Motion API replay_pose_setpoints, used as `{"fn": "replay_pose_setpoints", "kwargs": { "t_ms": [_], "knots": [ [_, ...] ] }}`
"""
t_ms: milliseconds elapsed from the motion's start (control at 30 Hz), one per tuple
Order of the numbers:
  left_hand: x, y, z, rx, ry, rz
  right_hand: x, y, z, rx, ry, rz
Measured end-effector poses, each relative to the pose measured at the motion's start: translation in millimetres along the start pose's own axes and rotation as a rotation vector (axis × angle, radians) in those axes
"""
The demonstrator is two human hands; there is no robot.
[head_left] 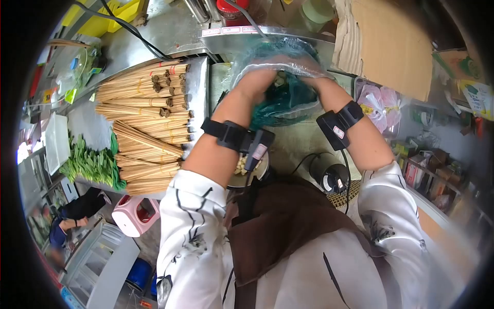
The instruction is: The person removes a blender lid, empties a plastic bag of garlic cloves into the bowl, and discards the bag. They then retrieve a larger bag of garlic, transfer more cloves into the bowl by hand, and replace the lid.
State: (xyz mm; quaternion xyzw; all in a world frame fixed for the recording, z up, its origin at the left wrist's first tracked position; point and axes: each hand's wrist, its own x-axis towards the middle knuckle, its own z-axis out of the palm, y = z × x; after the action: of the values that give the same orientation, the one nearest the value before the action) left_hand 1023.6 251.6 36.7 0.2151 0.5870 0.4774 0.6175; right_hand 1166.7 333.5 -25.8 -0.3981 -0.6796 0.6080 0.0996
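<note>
A translucent green plastic bag bulges open over the worktop at the top centre, with something pale and green inside that is hard to make out. My left hand reaches into its mouth from the left, slightly blurred. From the right, my right hand goes in under the clear rim. Plastic covers the fingers of both hands, so their grip is hidden. Below the bag, a bowl holds small pale pieces, partly behind my left forearm.
Bundles of wooden skewers and leafy greens lie at left. Cardboard stands at upper right, near a pink bag. A dark cylindrical device with a cable sits right of centre. A pink stool and another person are at lower left.
</note>
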Motion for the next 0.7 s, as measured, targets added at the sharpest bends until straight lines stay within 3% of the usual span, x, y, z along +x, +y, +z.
{"fn": "replay_pose_setpoints", "kwargs": {
  "t_ms": [100, 133, 200, 267, 333, 433, 500, 700],
  "knots": [
    [24, -24, 13, -0.566, 0.053, -0.053, -5, 27, 0, 0.111, 0.108, -0.196],
    [47, -54, -9, 0.405, 0.092, -0.030, -10, 16, 5, 0.216, 0.109, -0.181],
    [66, -98, -15, 0.624, 0.150, 0.217, -27, -7, 26, 0.435, 0.105, -0.145],
    [10, -45, -13, 1.374, 0.119, 0.485, -44, -33, 45, 0.664, 0.094, -0.101],
    [-10, -39, 6, 0.710, 0.392, 0.438, -53, -61, 43, 0.638, 0.110, -0.067],
    [-49, -8, 34, 0.013, 0.485, 0.373, -64, -100, 53, 0.859, 0.239, 0.125],
    [-73, 20, 43, -0.415, 0.426, 0.208, -66, -111, 54, 0.904, 0.285, 0.171],
    [-111, 40, 49, -0.587, 0.402, 0.282, -99, -165, 62, 0.730, 0.345, 0.003]
  ]
}}
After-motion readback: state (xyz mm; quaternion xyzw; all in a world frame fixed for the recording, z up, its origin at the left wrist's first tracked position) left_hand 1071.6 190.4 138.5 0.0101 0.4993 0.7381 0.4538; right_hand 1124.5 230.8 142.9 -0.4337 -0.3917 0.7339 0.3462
